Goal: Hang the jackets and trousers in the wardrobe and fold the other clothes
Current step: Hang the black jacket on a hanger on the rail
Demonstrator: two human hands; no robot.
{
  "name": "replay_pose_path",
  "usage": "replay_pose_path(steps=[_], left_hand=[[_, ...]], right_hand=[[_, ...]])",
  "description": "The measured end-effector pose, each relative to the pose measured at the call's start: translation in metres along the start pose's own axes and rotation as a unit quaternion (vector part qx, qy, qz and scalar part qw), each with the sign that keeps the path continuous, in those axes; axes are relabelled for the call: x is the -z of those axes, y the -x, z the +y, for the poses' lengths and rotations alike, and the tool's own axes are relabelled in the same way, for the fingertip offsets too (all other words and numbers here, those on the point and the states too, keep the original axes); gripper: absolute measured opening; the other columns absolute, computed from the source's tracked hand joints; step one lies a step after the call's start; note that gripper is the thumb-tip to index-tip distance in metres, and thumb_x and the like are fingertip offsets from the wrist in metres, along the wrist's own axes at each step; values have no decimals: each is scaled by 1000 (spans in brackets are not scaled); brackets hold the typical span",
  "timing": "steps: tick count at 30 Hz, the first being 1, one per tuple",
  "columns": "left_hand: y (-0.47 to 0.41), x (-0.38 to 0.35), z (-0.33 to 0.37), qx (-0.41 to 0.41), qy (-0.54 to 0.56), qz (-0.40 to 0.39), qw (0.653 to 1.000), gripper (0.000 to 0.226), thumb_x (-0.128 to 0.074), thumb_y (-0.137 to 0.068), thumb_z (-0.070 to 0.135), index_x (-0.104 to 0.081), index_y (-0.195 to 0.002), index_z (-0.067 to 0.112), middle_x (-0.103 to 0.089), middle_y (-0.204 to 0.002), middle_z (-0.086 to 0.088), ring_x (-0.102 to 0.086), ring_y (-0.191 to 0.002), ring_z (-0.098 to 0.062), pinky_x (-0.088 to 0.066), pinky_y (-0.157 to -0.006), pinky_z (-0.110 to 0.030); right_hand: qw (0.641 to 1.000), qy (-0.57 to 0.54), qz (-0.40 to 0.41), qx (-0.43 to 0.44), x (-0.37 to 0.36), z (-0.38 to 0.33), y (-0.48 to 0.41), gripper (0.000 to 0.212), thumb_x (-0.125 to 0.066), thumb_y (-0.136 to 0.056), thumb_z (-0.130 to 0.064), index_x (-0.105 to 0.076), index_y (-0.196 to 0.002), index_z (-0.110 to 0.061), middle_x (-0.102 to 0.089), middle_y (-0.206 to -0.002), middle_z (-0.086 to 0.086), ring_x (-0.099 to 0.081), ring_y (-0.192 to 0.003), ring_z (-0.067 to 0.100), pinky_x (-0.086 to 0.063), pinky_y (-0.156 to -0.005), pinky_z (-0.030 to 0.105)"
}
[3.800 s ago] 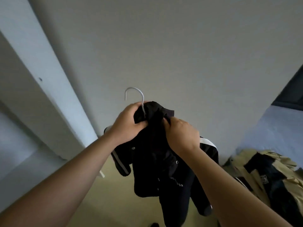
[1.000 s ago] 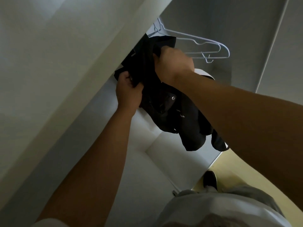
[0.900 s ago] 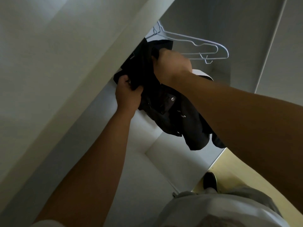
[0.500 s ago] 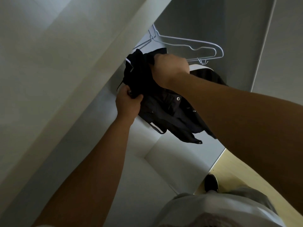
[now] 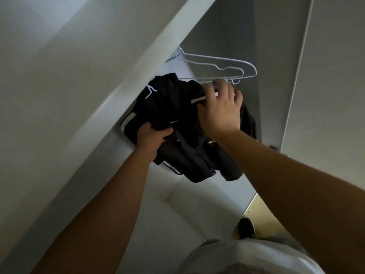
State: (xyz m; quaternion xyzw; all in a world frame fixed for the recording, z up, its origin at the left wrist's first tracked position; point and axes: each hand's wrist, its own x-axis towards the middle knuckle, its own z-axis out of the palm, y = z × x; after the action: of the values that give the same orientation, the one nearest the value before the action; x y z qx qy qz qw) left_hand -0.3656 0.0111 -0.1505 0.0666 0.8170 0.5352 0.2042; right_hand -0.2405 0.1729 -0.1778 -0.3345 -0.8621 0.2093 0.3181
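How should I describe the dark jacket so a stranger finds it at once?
Look into the open white wardrobe, near its top. Below the bare white wire hangers is a black jacket with white stripes. It is the only garment there; the hangers carry nothing.

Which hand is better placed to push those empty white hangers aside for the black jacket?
Right. The right hand rests on the shoulder of the black jacket, fingertips just under the empty hangers. The left hand grips the jacket's front lower down, farther away.
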Motion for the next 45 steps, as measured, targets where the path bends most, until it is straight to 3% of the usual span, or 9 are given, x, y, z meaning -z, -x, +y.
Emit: replay_pose_path(steps=[9, 11, 14, 18, 24, 35, 39, 43, 45], left_hand=[[-6, -1, -3, 5, 5, 33, 999, 43, -84, -75, -1, -63, -106, 20, -68, -98, 4, -67, -81, -7, -56, -59, -18], [-8, 1, -6, 10, 17, 40, 999, 48, -84, -75, -1, -62, -111, 22, -67, -98, 6, -67, -82, -7, -56, -58, -17], [-8, 5, -10, 39, 65, 53, 996, 51, -82, -77, -3, -63, -120, 16, -69, -107, 0, -68, -90, -14, -58, -68, -24], [-7, 7, -12, 73, 84, 57, 992, 46, -82, -78, -2, -63, -117, 15, -68, -109, -2, -68, -93, -17, -57, -70, -26], [-12, -12, -45, 91, -29, 46, 994, 31, -81, -77, -5, -64, -86, 18, -65, -85, 4, -61, -68, -7, -54, -62, -22], [-99, -136, -232, 112, -141, 2, 984, 22, -71, -86, -6, -64, -103, 6, -60, -76, -2, -60, -53, -7, -53, -59, -25], [-140, -183, -325, 43, -237, -1, 971, 33, -82, -81, 13, -64, -109, 15, -71, -90, -5, -72, -92, -28, -58, -89, -43], [-184, -216, -409, 39, -199, 32, 979, 27, -82, -83, 23, -70, -100, 6, -72, -85, -9, -72, -95, -37, -58, -81, -43], [-202, -229, -443, 27, -194, 42, 980, 30, -82, -84, 30, -71, -94, 4, -69, -76, -5, -72, -90, -34, -53, -64, -25]], right_hand=[[921, -205, -252, -213, -12, 30, 33, 21, -54, -96, -25, -63, -114, -21, -62, -106, 5, -63, -94, 30, -56, -82, 40], [916, -152, -324, -182, -13, 32, 28, 20, -51, -98, -20, -67, -108, -14, -66, -94, 6, -66, -89, 33, -57, -75, 39], [904, -65, -405, -120, -14, 31, 22, 31, -43, -103, -16, -68, -117, -4, -69, -116, 16, -64, -109, 37, -55, -91, 40], [901, -23, -429, -66, -16, 29, 17, 37, -35, -105, -14, -63, -125, 0, -64, -126, 18, -61, -115, 36, -43, -81, 35], [884, -13, -466, -30, -32, 41, 20, 40, -35, -106, -15, -56, -139, -6, -59, -137, 16, -56, -125, 34, -44, -105, 39], [876, -4, -477, -70, -154, 166, 51, 43, -43, -103, -19, -51, -142, -4, -52, -144, 17, -50, -133, 32, -36, -113, 35], [880, -4, -466, -97, -231, 234, 74, 43, -53, -100, -24, -53, -139, -7, -57, -138, 14, -55, -127, 33, -44, -107, 38], [894, -53, -422, -139, -302, 281, 94, 43, -59, -95, -23, -54, -136, -8, -59, -133, 16, -57, -122, 34, -48, -101, 41], [900, -75, -403, -148, -333, 294, 101, 48, -60, -95, -23, -48, -139, -8, -56, -133, 17, -56, -122, 35, -48, -101, 42]])
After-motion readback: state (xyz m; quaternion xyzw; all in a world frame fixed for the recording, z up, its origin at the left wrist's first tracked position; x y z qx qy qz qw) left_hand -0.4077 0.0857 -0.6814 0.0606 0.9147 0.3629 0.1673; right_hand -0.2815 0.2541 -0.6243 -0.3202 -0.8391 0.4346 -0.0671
